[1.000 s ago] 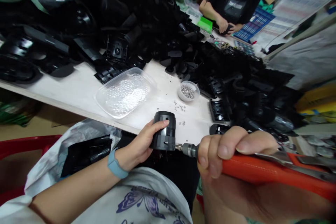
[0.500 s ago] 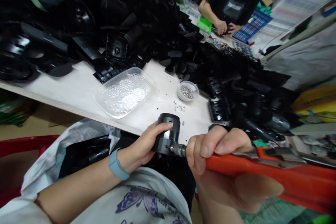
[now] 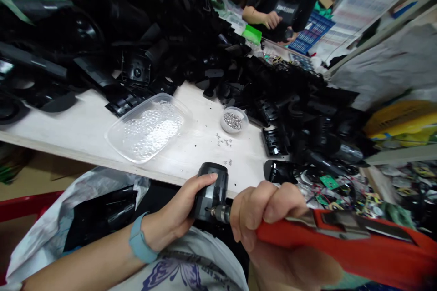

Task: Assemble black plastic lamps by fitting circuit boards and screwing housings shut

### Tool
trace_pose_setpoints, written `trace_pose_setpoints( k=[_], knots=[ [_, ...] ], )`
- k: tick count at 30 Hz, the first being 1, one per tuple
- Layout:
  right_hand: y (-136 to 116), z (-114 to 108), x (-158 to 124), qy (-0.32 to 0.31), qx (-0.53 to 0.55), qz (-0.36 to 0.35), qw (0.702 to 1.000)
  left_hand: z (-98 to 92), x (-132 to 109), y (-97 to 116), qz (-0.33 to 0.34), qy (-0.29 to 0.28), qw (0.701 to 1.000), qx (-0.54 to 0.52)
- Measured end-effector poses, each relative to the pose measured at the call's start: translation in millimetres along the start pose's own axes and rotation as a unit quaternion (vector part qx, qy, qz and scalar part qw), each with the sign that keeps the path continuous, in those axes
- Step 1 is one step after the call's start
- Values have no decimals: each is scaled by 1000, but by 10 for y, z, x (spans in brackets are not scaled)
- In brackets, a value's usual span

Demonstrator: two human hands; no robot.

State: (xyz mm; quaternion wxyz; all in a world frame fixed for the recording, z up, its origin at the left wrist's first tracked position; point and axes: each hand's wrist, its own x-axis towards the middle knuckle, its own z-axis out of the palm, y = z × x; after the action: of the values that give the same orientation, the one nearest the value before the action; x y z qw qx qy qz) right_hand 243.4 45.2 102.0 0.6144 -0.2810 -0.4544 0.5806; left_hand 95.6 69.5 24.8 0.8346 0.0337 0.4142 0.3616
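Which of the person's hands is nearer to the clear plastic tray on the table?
Left. The left hand, gripping the black cylinder, is just below and to the right of the clear tray; the right hand, holding the orange tool, is farther right.

Glossy black plastic cylinder (image 3: 212,186); metal chuck (image 3: 221,213).

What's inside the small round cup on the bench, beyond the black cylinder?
The small round cup holds a heap of tiny silver metal pieces, probably screws. The heap covers the cup's bottom, so anything beneath it cannot be seen.
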Motion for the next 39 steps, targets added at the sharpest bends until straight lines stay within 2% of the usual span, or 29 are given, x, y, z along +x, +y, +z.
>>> trace_pose_setpoints(
  k=[2,4,6,7,9,12,15,17,22,26,29,33,39],
  knots=[
    [-26,-82,101,5,-9,-21,1000,-52,44,63,26,10,999,17],
    [12,-227,256,32,-32,-97,994,-110,102,152,49,32,998,25],
    [149,-396,439,74,-72,-184,977,-161,160,233,60,49,997,22],
    [251,-473,528,89,-92,-206,970,-180,185,261,60,52,997,21],
    [484,-595,674,113,-105,-198,968,-205,219,292,56,47,997,25],
    [775,-691,777,115,-108,-158,975,-220,237,297,57,33,997,33],
    [871,-734,789,114,-121,-137,977,-241,243,294,58,36,997,33],
    [825,-745,793,117,-120,-156,974,-263,247,294,57,35,997,35],
    [488,-633,819,135,-103,-207,964,-310,229,296,59,-4,996,72],
    [175,-380,772,158,-64,-222,960,-321,180,319,66,-62,989,119],
    [50,-165,721,147,-48,-204,967,-315,154,335,65,-80,986,133],
    [112,25,709,120,-41,-192,973,-308,153,330,73,-91,984,132],
    [336,70,754,129,-29,-185,974,-319,158,326,76,-93,985,121]
  ],
)
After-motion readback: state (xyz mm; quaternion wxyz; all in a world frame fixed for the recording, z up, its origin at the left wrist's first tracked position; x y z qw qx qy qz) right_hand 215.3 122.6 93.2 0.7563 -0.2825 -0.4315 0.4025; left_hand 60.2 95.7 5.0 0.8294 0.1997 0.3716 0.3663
